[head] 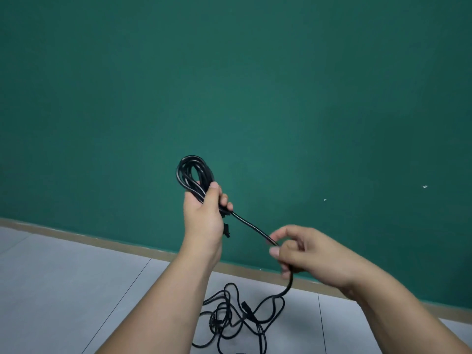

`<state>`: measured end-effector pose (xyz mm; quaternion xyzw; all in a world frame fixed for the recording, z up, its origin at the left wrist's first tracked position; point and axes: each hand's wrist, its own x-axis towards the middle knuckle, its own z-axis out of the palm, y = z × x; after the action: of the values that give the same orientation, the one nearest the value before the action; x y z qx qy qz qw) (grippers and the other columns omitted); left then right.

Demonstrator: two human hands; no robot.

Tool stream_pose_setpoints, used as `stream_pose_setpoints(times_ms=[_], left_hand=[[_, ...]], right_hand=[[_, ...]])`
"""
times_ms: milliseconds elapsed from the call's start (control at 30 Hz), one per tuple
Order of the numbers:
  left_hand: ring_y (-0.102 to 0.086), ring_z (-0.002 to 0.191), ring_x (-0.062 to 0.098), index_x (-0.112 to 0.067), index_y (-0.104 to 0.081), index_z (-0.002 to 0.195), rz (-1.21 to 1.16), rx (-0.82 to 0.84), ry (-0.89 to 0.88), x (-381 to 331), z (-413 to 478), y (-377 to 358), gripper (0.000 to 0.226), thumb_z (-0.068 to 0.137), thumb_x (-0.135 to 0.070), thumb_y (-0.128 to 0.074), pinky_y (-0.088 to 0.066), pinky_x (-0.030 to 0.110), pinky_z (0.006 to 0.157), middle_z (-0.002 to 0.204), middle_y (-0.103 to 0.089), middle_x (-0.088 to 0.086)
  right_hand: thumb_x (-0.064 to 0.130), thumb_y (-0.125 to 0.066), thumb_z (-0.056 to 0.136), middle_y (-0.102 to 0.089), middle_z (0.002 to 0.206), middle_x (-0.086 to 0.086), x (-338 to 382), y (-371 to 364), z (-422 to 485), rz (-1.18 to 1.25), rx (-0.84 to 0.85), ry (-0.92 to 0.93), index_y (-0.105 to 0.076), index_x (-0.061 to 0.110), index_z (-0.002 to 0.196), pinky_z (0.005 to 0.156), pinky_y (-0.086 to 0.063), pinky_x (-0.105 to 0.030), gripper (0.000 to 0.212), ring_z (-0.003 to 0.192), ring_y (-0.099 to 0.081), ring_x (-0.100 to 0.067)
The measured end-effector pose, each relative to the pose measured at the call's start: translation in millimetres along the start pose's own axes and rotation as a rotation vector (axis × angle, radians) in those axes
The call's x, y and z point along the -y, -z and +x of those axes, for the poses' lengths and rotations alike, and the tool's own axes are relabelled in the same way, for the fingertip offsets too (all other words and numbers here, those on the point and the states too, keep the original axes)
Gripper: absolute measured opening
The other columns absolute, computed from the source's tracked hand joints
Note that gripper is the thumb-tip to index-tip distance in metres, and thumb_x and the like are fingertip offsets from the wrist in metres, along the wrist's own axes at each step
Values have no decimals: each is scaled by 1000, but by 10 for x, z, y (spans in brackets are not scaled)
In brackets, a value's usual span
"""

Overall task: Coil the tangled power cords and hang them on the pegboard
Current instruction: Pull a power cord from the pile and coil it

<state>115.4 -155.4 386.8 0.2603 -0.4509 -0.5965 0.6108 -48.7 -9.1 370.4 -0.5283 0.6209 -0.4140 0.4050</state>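
Coiling is under way: the left hand point(204, 215) is clenching one part-wound coil point(192, 172), raised before the green wall point(229, 72), while the right hand point(309, 254) is pinching the cord's running length point(252, 227). The next move is likely calling for another loop fed leftward. One tangle point(237, 318) is lying on the floor point(63, 277); its cord count cannot be told. No pegboard is showing.

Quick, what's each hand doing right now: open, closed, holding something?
Left hand: closed, gripping the coiled cord.
Right hand: closed, pinching the loose stretch of cord that runs down to the tangle.
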Motion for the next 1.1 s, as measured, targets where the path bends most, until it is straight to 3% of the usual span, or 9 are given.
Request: stream_pose_setpoints(times_ms=[100,200,300,467,633,767,867,1000,1100], left_hand=[[-49,63,14,-11,-48,105,20,-20,-14,19,36,41,5,108,-9,-52,-48,35,63,76,-53,-3],[-52,61,12,-13,-49,106,180,34,-32,67,72,73,5,108,-14,-54,-50,35,66,69,-54,-10],[-57,65,15,-13,-53,109,270,143,-15,54,39,69,10,107,-20,-59,-53,28,66,77,-56,-2],[-58,65,12,-16,-56,112,504,441,39,110,-125,33,21,105,-35,-63,-52,26,64,83,-57,-2],[-55,64,17,-4,-55,119,426,671,251,87,-332,-77,58,100,-58,-50,-49,27,64,79,-57,3],[-61,76,9,-26,-61,119,414,828,320,55,-475,-181,64,89,-81,-50,-50,29,76,86,-65,-7],[-58,70,6,-29,-57,116,452,1028,266,48,-571,-245,21,103,-42,-65,-51,25,68,85,-64,-18],[-51,65,17,-11,-52,112,400,944,343,138,-554,-254,20,93,-12,-58,-50,38,67,81,-51,7],[-46,63,16,-10,-55,105,179,802,421,107,-530,-264,19,86,-10,-56,-48,32,61,80,-48,5]], right_hand=[[30,-67,103,-69,72,4,-120,-22,7,-308,-48,-44,-71,23,99,85,-57,-51,9,70,-66,-15],[24,-65,105,-62,69,6,50,-3,-9,-224,-304,148,-77,28,98,59,-51,-33,14,54,-52,-8],[32,-63,104,-71,86,13,289,25,-127,-346,-493,416,-79,36,108,68,-47,-20,17,74,-63,-5],[50,-55,104,-66,94,13,217,-15,-113,-621,-529,449,-72,45,117,75,-55,-40,22,86,-65,-12],[44,-77,89,-64,87,15,245,23,-115,-480,-744,496,-77,41,100,70,-51,-21,11,78,-63,-13],[40,-93,74,-60,91,14,266,78,-125,-444,-851,433,-65,31,88,72,-49,-21,32,82,-61,-10],[39,-95,68,-58,90,10,280,93,-132,-435,-846,404,-61,30,84,73,-42,-11,39,88,-58,-6],[46,-92,72,-61,86,6,214,134,-113,-345,-782,278,-55,28,87,66,-41,-15,44,73,-56,-5],[57,-78,79,-71,89,-2,90,158,-59,-68,-531,167,-57,22,102,85,-58,-41,47,77,-69,-11]])
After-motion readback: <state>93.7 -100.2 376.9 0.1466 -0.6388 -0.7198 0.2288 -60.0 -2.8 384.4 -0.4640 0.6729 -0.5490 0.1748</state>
